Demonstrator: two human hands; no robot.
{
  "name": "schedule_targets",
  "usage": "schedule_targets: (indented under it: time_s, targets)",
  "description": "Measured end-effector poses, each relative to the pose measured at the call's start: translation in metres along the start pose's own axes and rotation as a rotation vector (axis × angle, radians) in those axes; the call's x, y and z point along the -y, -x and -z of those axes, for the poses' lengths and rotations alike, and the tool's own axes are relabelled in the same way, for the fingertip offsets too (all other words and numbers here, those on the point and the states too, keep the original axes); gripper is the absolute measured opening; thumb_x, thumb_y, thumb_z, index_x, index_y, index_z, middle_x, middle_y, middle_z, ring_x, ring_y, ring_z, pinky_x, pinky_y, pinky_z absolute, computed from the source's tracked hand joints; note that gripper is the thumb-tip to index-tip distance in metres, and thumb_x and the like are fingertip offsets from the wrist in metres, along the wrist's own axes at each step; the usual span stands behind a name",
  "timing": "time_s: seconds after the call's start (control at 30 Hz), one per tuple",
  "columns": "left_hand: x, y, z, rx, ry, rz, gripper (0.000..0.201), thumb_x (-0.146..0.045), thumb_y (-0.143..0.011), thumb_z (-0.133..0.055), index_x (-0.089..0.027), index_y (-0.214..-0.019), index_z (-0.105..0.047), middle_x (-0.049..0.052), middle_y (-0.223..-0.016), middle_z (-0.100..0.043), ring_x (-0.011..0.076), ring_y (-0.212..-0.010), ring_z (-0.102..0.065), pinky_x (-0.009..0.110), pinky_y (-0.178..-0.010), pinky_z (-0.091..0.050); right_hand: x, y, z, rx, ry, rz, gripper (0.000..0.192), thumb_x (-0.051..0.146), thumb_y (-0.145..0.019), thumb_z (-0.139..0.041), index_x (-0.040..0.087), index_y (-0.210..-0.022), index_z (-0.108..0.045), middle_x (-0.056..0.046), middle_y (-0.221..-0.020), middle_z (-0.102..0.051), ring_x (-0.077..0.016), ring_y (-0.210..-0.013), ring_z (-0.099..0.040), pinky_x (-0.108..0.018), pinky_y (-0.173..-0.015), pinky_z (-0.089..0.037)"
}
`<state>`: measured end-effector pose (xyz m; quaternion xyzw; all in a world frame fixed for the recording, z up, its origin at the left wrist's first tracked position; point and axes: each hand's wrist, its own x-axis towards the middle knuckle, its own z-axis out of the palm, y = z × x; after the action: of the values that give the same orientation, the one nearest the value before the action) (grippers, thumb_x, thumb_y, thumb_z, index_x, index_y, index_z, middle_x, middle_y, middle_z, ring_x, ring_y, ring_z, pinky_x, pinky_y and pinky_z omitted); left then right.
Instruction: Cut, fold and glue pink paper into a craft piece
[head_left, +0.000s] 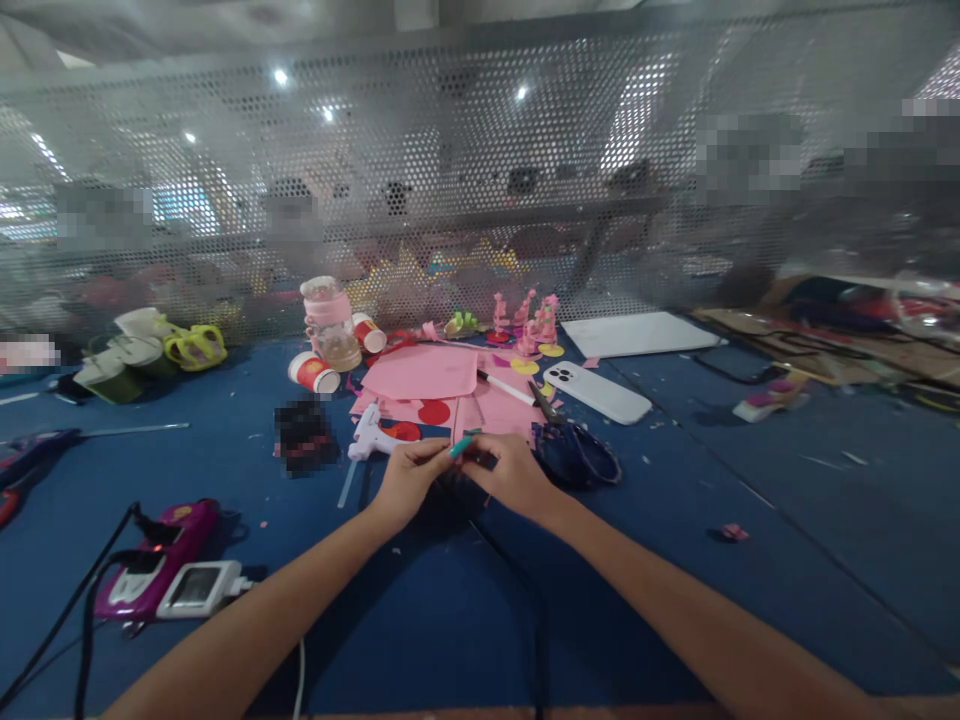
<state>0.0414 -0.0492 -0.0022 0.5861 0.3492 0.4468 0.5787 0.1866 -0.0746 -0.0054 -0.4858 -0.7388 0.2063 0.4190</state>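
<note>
So I've got both hands together just in front of the pink sheet (420, 373), which I'll use as my landmark. My left hand (409, 480) and right hand (517, 475) are each pinched on one small teal piece (460, 448), fingertips nearly meeting. Probably because it's so tiny: two fingertip grips steady it better than one. What it's made of, I can't tell, my fingers hide most of it.

The white glue gun (369, 435) lies in front of the sheet's left side, near my left hand, I'd guess for an easy grab. What look like dark blue scissors (574, 455) sit off the sheet's near right corner, handles toward me, which seems handy for my right. Pen (506, 387) is just right of the sheet, phone (598, 392) further right. Little pink figures (529, 325) stand beyond its far right corner, likely to stay clear of my elbows. Bottle (330, 325) is left of it on the blue worktop (675, 560), maybe for the same reason.
</note>
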Motion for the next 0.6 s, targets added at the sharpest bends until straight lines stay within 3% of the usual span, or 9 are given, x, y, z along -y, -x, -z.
schedule_targets:
  time_s: [0.1,0.2,0.4,0.6]
  targets:
    - [0.0015,-0.0015,0.0009,-0.057,0.077,0.051,0.021,-0.032,-0.055,-0.071,-0.017,-0.069,-0.071,0.001,-0.065,-0.067,0.0124,-0.061,-0.055,0.023,-0.061,-0.042,0.0038,0.0008,-0.0018,0.121,-0.212,0.024,0.016,0.024,-0.074,-0.053,0.016,-0.085,-0.061,-0.005,-0.077,-0.066,-0.0153,-0.065,-0.059,-0.026,-0.059,-0.047]
    - [0.0029,-0.0033,0.0019,-0.080,0.144,0.087,0.021,-0.033,-0.054,-0.072,-0.016,-0.066,-0.070,0.000,-0.061,-0.065,0.0115,-0.057,-0.053,0.023,-0.057,-0.040,0.0047,0.0012,-0.0034,0.170,-0.305,-0.032,0.023,0.034,-0.073,-0.057,0.017,-0.088,-0.062,-0.005,-0.079,-0.066,-0.0163,-0.069,-0.060,-0.027,-0.060,-0.048]
    - [-0.0023,-0.0019,-0.0006,0.023,0.197,0.142,0.018,-0.031,-0.056,-0.070,-0.015,-0.050,-0.065,-0.001,-0.054,-0.059,0.0095,-0.052,-0.049,0.022,-0.053,-0.038,0.0031,-0.0018,-0.0038,0.082,-0.418,-0.153,0.034,0.052,-0.069,-0.058,0.019,-0.069,-0.064,-0.004,-0.067,-0.066,-0.0190,-0.064,-0.062,-0.031,-0.063,-0.048]
    - [-0.0055,0.0004,-0.0021,0.104,0.168,0.101,0.011,-0.025,-0.056,-0.070,-0.015,-0.051,-0.066,0.000,-0.062,-0.060,0.0096,-0.058,-0.048,0.021,-0.055,-0.037,0.0037,-0.0021,-0.0031,0.034,-0.531,-0.206,0.034,0.053,-0.062,-0.063,0.019,-0.061,-0.062,-0.002,-0.063,-0.065,-0.0194,-0.061,-0.063,-0.031,-0.062,-0.050]
